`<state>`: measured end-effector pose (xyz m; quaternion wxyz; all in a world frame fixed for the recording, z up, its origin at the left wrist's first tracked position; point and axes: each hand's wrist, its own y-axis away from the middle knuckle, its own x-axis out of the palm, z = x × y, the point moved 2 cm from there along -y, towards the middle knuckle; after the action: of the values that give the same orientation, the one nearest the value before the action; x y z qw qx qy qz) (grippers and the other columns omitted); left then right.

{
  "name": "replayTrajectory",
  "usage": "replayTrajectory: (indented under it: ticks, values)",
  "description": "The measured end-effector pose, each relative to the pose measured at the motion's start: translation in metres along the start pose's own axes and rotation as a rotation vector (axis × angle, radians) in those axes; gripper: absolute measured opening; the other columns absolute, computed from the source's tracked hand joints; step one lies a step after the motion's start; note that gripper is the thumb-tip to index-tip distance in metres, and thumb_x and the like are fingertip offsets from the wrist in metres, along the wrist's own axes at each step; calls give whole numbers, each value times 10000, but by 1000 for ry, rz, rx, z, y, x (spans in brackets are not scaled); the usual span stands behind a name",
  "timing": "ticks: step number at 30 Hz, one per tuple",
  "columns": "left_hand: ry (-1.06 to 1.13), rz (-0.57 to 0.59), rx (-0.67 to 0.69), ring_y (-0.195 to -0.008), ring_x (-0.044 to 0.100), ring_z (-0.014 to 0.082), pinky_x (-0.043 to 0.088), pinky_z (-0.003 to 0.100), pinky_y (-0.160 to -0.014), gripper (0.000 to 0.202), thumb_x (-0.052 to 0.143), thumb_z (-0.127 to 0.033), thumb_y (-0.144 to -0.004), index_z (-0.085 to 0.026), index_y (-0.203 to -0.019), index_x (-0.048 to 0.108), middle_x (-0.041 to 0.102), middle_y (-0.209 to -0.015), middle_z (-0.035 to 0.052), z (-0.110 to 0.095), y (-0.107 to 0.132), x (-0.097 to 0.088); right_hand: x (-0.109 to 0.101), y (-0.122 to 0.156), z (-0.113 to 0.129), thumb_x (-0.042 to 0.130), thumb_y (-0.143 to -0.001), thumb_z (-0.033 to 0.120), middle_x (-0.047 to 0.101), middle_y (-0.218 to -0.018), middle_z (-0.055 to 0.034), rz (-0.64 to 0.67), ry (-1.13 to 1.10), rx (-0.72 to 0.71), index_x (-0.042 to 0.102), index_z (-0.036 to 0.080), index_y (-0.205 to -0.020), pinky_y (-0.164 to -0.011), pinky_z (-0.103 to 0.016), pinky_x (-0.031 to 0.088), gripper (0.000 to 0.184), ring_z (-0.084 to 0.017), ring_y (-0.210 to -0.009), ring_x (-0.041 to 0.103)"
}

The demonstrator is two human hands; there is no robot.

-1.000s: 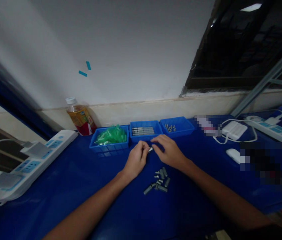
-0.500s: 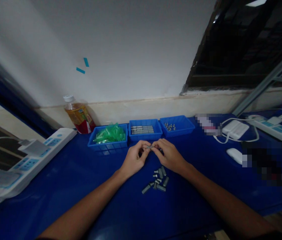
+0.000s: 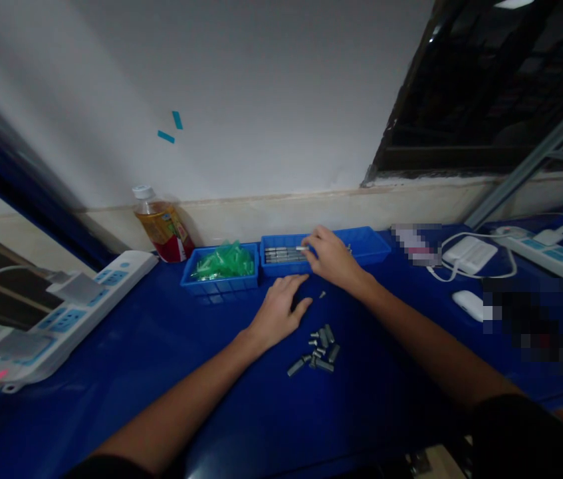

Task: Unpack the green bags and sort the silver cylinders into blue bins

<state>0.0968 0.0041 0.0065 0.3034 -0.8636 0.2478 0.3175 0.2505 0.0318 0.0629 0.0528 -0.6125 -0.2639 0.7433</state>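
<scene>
My right hand (image 3: pixel 328 256) is over the right part of the middle blue bin (image 3: pixel 288 269). Its thumb and fingers pinch a short metal hex standoff (image 3: pixel 302 248). Rows of similar standoffs (image 3: pixel 281 254) lie in that bin. My left hand (image 3: pixel 277 309) rests on the blue table, fingers stretched and thumb apart, holding nothing. Between the hands a small screw (image 3: pixel 322 294) lies alone. Closer to me is a loose pile of standoffs and screws (image 3: pixel 318 349). The right blue bin (image 3: pixel 371 243) is partly hidden behind my right hand; a few screws show at its edge.
A blue bin (image 3: pixel 219 283) with green plastic bags (image 3: pixel 226 259) stands left, a drink bottle (image 3: pixel 164 226) behind it. Power strips (image 3: pixel 69 319) lie at the left and far right. White chargers with cables (image 3: pixel 470 256) and a white rounded device (image 3: pixel 468 305) sit right.
My hands have come apart. The right one has moved up to the middle bin and grips a standoff there. The left has opened onto the table, and a small screw now shows between them.
</scene>
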Motion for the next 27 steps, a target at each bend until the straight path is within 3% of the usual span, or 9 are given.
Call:
replayTrajectory:
  ticks: [3,5,10,14,18,21,24,27]
  values:
    - [-217,162,128,-1236,401,271,365,470,-949,437,474,-262,-902,-266,-1336,424,445,-1394,77,-9,3,4,13,-33,-10,524,-850,173,623,-970,-170,271,146,41,666,94,-917,-837,-313,442,176,-242,-950,592]
    - [-272,206,140,-1250,384,266,350,471,-951,371,433,-251,-922,-271,-1289,484,485,-1362,68,-11,4,5,22,-47,-11,561,-821,161,654,-927,-190,352,168,42,687,81,-866,-793,-304,456,156,-255,-905,626]
    - [-287,181,131,-1192,422,252,341,440,-939,302,455,-283,-918,-223,-1203,535,577,-1228,80,-13,3,5,39,-57,-7,560,-794,94,682,-891,-202,384,177,43,697,80,-852,-749,-301,463,150,-269,-865,654]
    - [-354,203,178,-1171,431,258,351,427,-880,388,450,-243,-917,-254,-1305,437,509,-1317,76,-19,-2,7,30,-55,-4,539,-817,94,676,-932,-179,321,146,39,668,93,-927,-783,-297,451,170,-251,-912,636]
    - [-422,233,199,-1020,503,243,365,402,-809,264,405,-212,-932,-225,-1146,558,594,-1149,68,-19,-4,9,11,-22,5,449,-913,232,642,-989,-131,135,60,41,605,118,-995,-822,-312,438,210,-221,-948,595]
    - [-444,201,150,-920,515,235,382,378,-759,195,410,-204,-927,-180,-994,591,604,-1005,80,-13,-2,9,5,26,13,454,-896,203,630,-847,-76,-114,-170,-20,590,155,-863,-785,-309,448,147,-193,-850,584]
    - [-336,118,100,-876,514,217,403,354,-758,141,433,-222,-922,-169,-937,562,587,-952,74,-6,-2,8,10,65,15,472,-867,164,620,-821,-64,-137,-271,-88,575,170,-885,-764,-326,456,105,-195,-821,576]
    - [-101,-13,20,-804,518,182,418,308,-728,88,483,-253,-904,-174,-880,513,570,-837,35,1,-4,5,15,77,12,489,-838,130,614,-847,-63,-124,-330,-64,561,165,-965,-756,-326,463,151,-190,-816,578]
